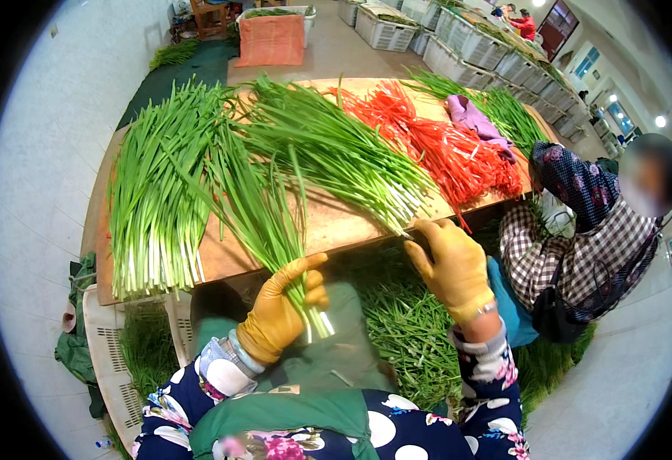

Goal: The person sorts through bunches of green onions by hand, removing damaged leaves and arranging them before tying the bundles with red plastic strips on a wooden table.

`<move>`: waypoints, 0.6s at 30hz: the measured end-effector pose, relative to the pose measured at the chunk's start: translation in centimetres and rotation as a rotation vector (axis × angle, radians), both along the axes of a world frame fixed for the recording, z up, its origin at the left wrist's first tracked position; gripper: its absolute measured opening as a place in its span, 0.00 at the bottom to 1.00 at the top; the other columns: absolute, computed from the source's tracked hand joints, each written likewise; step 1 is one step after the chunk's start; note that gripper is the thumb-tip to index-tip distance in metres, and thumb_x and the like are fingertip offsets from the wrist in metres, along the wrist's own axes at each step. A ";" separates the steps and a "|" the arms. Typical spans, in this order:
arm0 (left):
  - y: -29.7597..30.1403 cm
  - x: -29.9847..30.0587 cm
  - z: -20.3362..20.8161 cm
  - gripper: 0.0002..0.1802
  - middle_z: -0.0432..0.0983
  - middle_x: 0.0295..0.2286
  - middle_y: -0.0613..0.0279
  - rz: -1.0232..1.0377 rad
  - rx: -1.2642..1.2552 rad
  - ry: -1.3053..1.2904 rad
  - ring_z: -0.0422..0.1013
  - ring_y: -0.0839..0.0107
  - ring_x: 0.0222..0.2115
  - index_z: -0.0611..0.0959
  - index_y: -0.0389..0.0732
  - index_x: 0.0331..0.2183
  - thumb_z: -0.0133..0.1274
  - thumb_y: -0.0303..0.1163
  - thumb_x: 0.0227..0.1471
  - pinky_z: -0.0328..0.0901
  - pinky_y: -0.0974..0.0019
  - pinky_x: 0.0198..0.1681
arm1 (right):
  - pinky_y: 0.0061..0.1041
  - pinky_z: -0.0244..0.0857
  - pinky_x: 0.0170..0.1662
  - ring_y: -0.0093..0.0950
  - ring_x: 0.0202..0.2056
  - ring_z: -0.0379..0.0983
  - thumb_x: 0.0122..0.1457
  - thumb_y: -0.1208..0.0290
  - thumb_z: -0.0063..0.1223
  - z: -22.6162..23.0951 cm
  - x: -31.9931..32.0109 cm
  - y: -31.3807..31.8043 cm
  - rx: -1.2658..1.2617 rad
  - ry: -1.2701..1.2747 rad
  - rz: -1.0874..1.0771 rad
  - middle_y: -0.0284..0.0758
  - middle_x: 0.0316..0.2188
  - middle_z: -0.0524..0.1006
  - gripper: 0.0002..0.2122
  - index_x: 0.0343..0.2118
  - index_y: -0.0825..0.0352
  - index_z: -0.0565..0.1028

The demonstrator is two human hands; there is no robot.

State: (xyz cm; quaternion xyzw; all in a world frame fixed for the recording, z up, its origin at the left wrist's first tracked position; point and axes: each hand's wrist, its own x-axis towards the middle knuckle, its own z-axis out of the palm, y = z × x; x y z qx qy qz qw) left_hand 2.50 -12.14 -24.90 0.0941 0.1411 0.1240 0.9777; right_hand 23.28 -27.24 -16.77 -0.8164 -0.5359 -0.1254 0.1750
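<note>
My left hand [282, 308], in a yellow rubber glove, is closed round a small bunch of garlic chives [263, 218]. The white stem ends stick out below the fist, and the green leaves reach up over the table's front edge. My right hand [452, 264], gloved alike, is at the white ends of the middle heap of chives [336, 146]. Its thumb and forefinger are closed by a small dark tip that I cannot make out. A larger heap of chives [163, 192] lies on the left of the wooden table [228, 249], stem ends toward me.
Red plastic ties [443, 146] and a purple cloth [478, 123] lie on the table's right. A co-worker in a checked garment [535, 253] sits at the right. Loose green trimmings [413, 337] lie below. A white crate [110, 345] stands left; more crates [466, 46] stack behind.
</note>
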 end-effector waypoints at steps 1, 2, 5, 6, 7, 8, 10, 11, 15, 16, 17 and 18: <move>0.3 -0.1 0.0 0.16 0.66 0.21 0.67 -0.036 -0.025 -0.092 0.60 0.76 0.18 0.76 0.36 0.45 0.50 0.34 0.57 0.61 0.70 0.27 | 0.35 0.67 0.33 0.39 0.32 0.73 0.52 0.64 0.59 -0.8 0.5 0.8 -0.134 -0.008 -0.075 0.40 0.29 0.75 0.11 0.36 0.62 0.75; 0.5 -0.2 0.3 0.16 0.55 0.16 0.72 -0.045 0.044 -0.050 0.49 0.81 0.15 0.76 0.36 0.46 0.49 0.33 0.58 0.48 0.74 0.20 | 0.37 0.67 0.32 0.41 0.30 0.73 0.52 0.61 0.59 -1.6 1.1 1.7 -0.240 0.039 -0.113 0.40 0.26 0.75 0.11 0.32 0.63 0.75; 1.3 -1.1 0.1 0.14 0.53 0.13 0.75 -0.012 0.077 -0.160 0.48 0.82 0.13 0.76 0.36 0.45 0.47 0.32 0.60 0.47 0.75 0.18 | 0.38 0.65 0.29 0.44 0.26 0.72 0.53 0.62 0.59 -4.2 1.1 2.0 -0.130 0.126 -0.062 0.44 0.22 0.74 0.11 0.25 0.66 0.75; 1.3 -1.3 0.8 0.14 0.50 0.12 0.76 0.054 0.085 -0.100 0.46 0.83 0.11 0.77 0.36 0.45 0.45 0.33 0.61 0.46 0.75 0.17 | 0.36 0.65 0.29 0.42 0.25 0.72 0.54 0.63 0.58 -4.4 0.3 1.6 -0.061 0.244 0.061 0.44 0.22 0.73 0.11 0.25 0.66 0.76; 1.6 -1.6 0.9 0.15 0.51 0.12 0.75 0.067 0.051 -0.149 0.46 0.83 0.12 0.78 0.37 0.44 0.43 0.35 0.63 0.46 0.75 0.17 | 0.35 0.65 0.29 0.41 0.25 0.72 0.56 0.65 0.57 -4.2 -0.9 1.1 0.009 0.362 0.182 0.44 0.22 0.73 0.10 0.25 0.67 0.76; 1.8 -1.9 0.8 0.14 0.50 0.12 0.76 0.097 0.069 -0.127 0.46 0.83 0.12 0.78 0.37 0.43 0.45 0.35 0.62 0.45 0.75 0.17 | 0.32 0.65 0.29 0.38 0.24 0.71 0.58 0.67 0.55 -3.5 -2.1 0.9 -0.108 0.570 0.296 0.43 0.21 0.73 0.09 0.27 0.68 0.76; 2.1 -2.4 0.4 0.14 0.49 0.12 0.76 0.123 0.093 -0.089 0.45 0.82 0.12 0.78 0.38 0.43 0.46 0.35 0.61 0.45 0.75 0.18 | 0.36 0.66 0.30 0.44 0.28 0.72 0.57 0.63 0.54 -3.9 -4.3 -0.1 -0.188 0.879 0.446 0.46 0.25 0.74 0.11 0.26 0.67 0.76; 2.1 -2.4 0.2 0.14 0.49 0.12 0.76 0.115 0.100 -0.081 0.46 0.82 0.12 0.78 0.37 0.44 0.46 0.35 0.61 0.45 0.75 0.18 | 0.35 0.66 0.31 0.44 0.28 0.73 0.57 0.63 0.53 -4.5 -4.8 -1.0 -0.247 0.889 0.492 0.45 0.25 0.75 0.11 0.27 0.67 0.76; 1.9 -3.0 -0.1 0.16 0.49 0.13 0.76 0.098 0.101 -0.076 0.46 0.82 0.13 0.76 0.36 0.45 0.46 0.36 0.61 0.46 0.75 0.19 | 0.37 0.68 0.33 0.43 0.29 0.74 0.58 0.59 0.50 -8.2 -4.0 -6.0 -0.527 0.693 0.208 0.43 0.26 0.77 0.14 0.29 0.66 0.78; 1.9 -3.1 0.0 0.16 0.49 0.13 0.75 0.108 0.107 -0.046 0.46 0.82 0.13 0.76 0.36 0.45 0.46 0.37 0.61 0.46 0.75 0.20 | 0.38 0.68 0.34 0.43 0.30 0.75 0.58 0.58 0.49 -9.3 -3.4 -7.6 -0.603 0.600 0.104 0.43 0.26 0.78 0.15 0.30 0.66 0.79; 1.8 -3.1 0.2 0.16 0.48 0.14 0.75 0.116 0.115 -0.015 0.46 0.82 0.13 0.76 0.36 0.45 0.46 0.37 0.61 0.46 0.75 0.20 | 0.38 0.69 0.36 0.42 0.32 0.76 0.57 0.57 0.49 -11.2 -2.4 -8.9 -0.831 0.494 -0.046 0.43 0.28 0.78 0.14 0.31 0.62 0.80; 1.8 -2.8 0.5 0.17 0.48 0.14 0.75 0.111 0.117 0.007 0.47 0.82 0.14 0.75 0.36 0.45 0.46 0.37 0.61 0.46 0.75 0.21 | 0.39 0.68 0.34 0.44 0.30 0.75 0.56 0.53 0.50 -13.9 -1.2 -11.3 -0.848 0.412 -0.177 0.44 0.24 0.78 0.18 0.26 0.65 0.80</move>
